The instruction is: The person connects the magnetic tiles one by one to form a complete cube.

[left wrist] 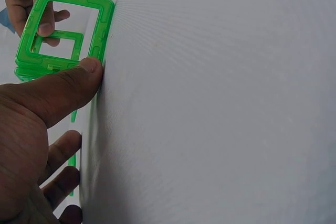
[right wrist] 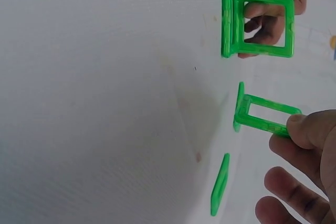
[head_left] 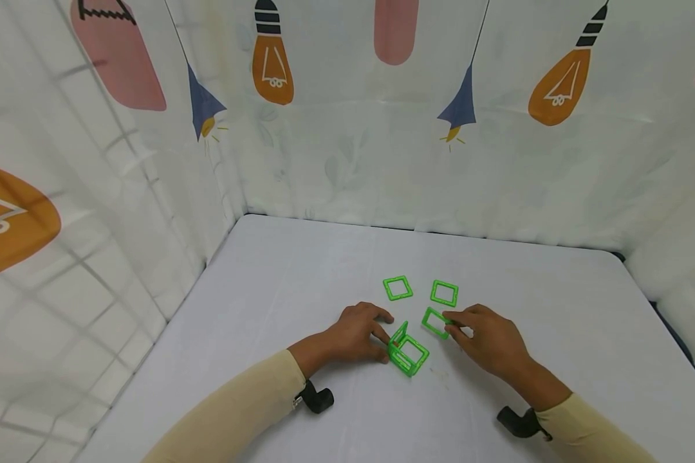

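Left of the joined green square-frame structure, the left hand pinches its side; right of it, the right hand grasps a single green square frame; beyond it, two loose green frames lie on the table.

L forearm, beige-sleeved, is angled in from near left, L wrist bare past the cuff; R forearm, sleeved likewise, is angled in from near right. L hand is turned back-up & pointed right, L thumb nearly straight & set in a grip; other L fingers are loosely bent, spread. R hand is pointed far-left, w/ R thumb & R index pinched; remaining R fingers are slightly curved.
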`<action>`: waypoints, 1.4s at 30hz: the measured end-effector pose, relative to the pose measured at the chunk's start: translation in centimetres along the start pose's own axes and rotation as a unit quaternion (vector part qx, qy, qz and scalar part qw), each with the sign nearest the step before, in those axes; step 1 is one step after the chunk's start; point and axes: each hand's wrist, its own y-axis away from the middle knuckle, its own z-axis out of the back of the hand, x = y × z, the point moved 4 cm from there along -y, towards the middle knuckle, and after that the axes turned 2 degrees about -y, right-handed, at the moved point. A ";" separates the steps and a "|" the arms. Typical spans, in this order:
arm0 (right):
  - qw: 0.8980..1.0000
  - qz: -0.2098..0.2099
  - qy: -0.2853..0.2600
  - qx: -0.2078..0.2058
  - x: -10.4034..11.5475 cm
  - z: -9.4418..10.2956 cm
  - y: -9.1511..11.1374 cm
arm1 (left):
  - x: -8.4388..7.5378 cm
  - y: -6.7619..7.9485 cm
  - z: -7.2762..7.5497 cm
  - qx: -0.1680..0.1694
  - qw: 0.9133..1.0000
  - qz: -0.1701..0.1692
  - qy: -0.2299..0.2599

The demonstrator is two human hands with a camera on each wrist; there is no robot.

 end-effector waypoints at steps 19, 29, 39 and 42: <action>1.000 0.024 -0.018 0.005 1.3 -0.8 -0.1 | -0.1 0.1 0.0 -0.003 1.000 -0.007 0.001; 0.999 0.016 -0.022 0.022 1.7 -1.3 -0.1 | -0.2 0.0 0.1 -0.002 1.000 -0.007 -0.007; 0.998 0.035 -0.035 0.023 1.9 -1.6 0.2 | -0.2 0.0 0.2 -0.001 1.000 -0.002 -0.003; 0.998 0.042 -0.040 0.021 2.0 -1.6 0.2 | -0.2 0.0 0.2 -0.001 1.000 -0.001 -0.004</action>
